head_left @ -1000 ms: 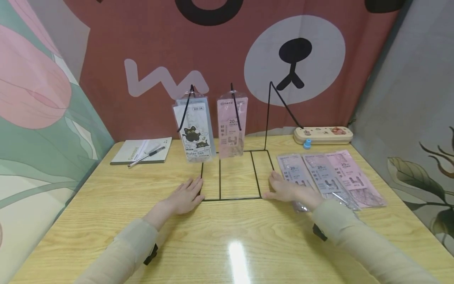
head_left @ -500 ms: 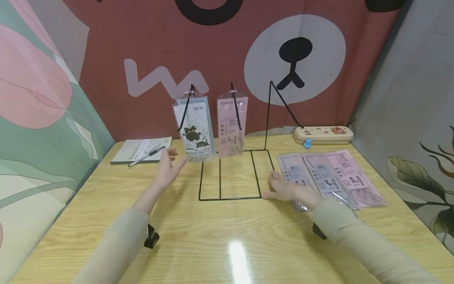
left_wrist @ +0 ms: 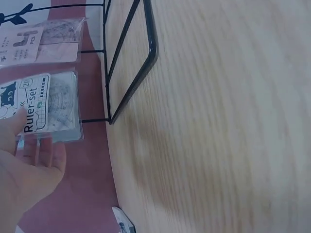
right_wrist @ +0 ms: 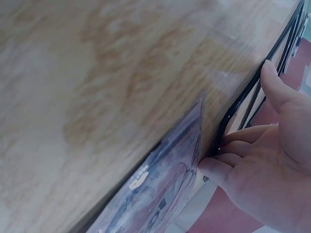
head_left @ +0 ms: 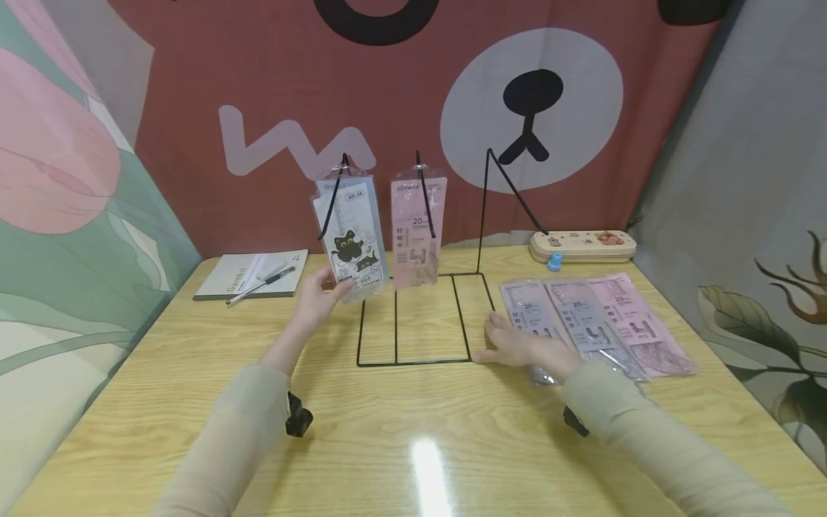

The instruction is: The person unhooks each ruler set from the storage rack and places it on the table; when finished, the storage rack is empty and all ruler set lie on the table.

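A black wire display rack (head_left: 413, 363) stands on the wooden table. From its left hook hang packaged ruler sets; the front ruler set (head_left: 351, 237) has a white card with black cats, and a blue one shows behind. My left hand (head_left: 316, 298) pinches the lower left edge of this pack, thumb in front and fingers behind, as the left wrist view shows. On the middle hook hangs a pink ruler set (head_left: 416, 230). At the base's front right corner my right hand (head_left: 517, 343) rests, thumb at the front rod and fingers along the side rod (right_wrist: 224, 124).
Several ruler sets (head_left: 584, 316) in pink and purple lie right of the rack, partly under my right forearm. Behind them are a cream pencil case (head_left: 583, 246) and a small blue cap (head_left: 554, 262). A notebook (head_left: 213, 286) with a pen (head_left: 261, 285) lies at the back left.
My left hand has left the rack's front left corner, moved up and come to grip the cat ruler set, which now tilts slightly. My right hand stays at the right corner.
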Motion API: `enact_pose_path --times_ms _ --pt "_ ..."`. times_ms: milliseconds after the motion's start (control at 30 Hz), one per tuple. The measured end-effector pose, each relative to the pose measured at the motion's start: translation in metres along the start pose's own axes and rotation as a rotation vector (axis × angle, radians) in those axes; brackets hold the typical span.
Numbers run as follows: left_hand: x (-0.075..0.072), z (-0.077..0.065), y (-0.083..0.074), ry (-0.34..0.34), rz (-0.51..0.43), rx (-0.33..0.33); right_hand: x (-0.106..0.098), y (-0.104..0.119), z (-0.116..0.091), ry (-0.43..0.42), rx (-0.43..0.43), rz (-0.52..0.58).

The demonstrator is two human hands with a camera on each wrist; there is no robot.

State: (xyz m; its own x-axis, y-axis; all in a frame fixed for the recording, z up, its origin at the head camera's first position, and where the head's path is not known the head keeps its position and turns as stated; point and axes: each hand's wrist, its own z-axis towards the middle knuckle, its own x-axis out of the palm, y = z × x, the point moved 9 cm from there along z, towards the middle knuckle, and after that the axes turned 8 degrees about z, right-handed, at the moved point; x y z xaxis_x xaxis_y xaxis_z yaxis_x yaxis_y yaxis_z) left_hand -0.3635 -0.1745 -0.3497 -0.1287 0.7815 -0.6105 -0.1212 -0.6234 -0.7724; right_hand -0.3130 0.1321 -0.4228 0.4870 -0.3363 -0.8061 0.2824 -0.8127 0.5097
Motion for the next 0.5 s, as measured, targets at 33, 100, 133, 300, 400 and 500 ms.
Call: enact_pose_path --times_ms 33,100,133,300,400,500 --pt "0.001 -0.001 0.0 0.001 -0.022 0.002 0.0 0.001 0.0 0.001 0.001 0.0" --pt "0.002 -0.003 -0.001 0.011 -0.072 0.018 0.0 0.001 0.0 0.002 0.006 -0.001" --pt "0.002 -0.005 -0.001 0.013 -0.09 0.034 0.0 0.001 -0.001 0.002 0.007 -0.003" --pt "0.0 -0.017 -0.004 0.033 -0.117 0.113 0.001 0.001 -0.001 0.009 0.022 -0.009" --pt "-0.002 -0.028 -0.006 0.047 -0.132 0.159 0.001 0.002 -0.001 0.013 0.021 -0.008" --pt "-0.003 -0.043 -0.008 0.072 -0.173 0.205 0.001 0.002 -0.001 0.015 0.022 -0.005"
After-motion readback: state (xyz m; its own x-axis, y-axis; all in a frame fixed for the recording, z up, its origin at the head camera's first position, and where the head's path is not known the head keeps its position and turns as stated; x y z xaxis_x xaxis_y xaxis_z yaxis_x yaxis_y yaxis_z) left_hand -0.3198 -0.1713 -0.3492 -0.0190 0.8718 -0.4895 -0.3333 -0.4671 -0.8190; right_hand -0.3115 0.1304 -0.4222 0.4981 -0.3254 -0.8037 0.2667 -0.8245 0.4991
